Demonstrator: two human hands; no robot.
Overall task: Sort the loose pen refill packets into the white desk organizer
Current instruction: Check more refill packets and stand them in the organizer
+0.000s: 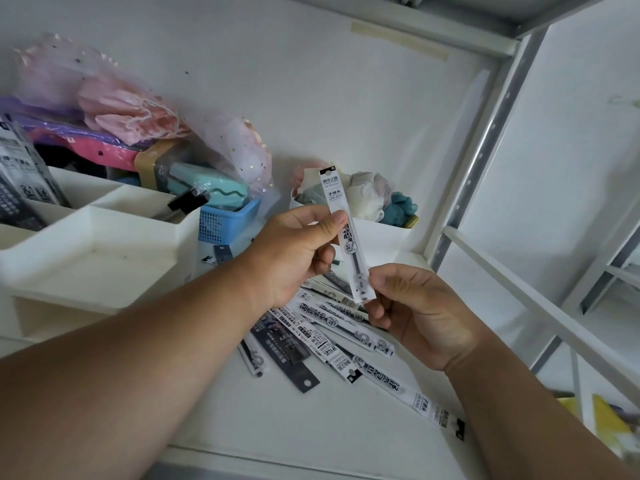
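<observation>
A narrow white refill packet (337,199) stands almost upright in the air between both hands. My left hand (294,254) pinches its middle with thumb and fingers. My right hand (422,313) pinches its lower end. Below them several loose refill packets (325,334) lie fanned out on the white shelf, white ones and a dark one. The white desk organizer (104,251) stands at the left with open compartments; dark packets (20,174) stick up from its far left section.
A blue mesh basket (228,220) with a mint case sits behind the organizer, under pink gauze bags (128,112). A white cup (377,233) with cloth bits stands at the back. Metal shelf uprights (481,140) and rails close the right side.
</observation>
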